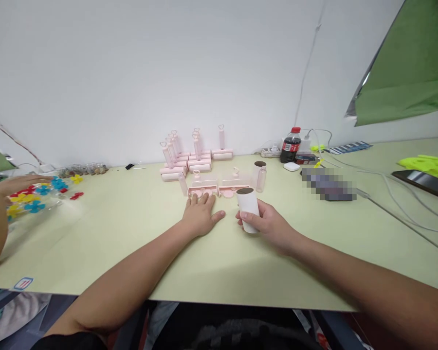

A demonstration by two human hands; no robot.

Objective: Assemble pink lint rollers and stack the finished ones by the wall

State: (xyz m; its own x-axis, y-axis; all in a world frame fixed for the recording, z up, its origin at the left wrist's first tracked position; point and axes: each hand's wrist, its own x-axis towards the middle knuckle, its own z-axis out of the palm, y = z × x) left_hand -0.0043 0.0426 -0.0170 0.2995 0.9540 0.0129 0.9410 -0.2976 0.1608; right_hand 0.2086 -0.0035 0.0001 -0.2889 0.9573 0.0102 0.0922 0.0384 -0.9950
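Centrally, the right hand (pixel 272 224) curls around a white roll (pixel 248 213); the left hand (pixel 200 219), spread, grasping nothing, lies at an open box (pixel 203 183). Pink cases (pixel 199 166) stand near the desk's (pixel 102 223) far edge.

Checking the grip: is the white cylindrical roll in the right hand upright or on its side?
Near upright, slightly tilted: the white cylindrical roll has its brown end uppermost.

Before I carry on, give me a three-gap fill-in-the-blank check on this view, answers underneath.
1. The white roll is held in the ____ hand.
2. The left hand lies nearest a case coloured ____.
3. The bottle of dark drink has a ____ cap.

Missing words: right; pink; red.
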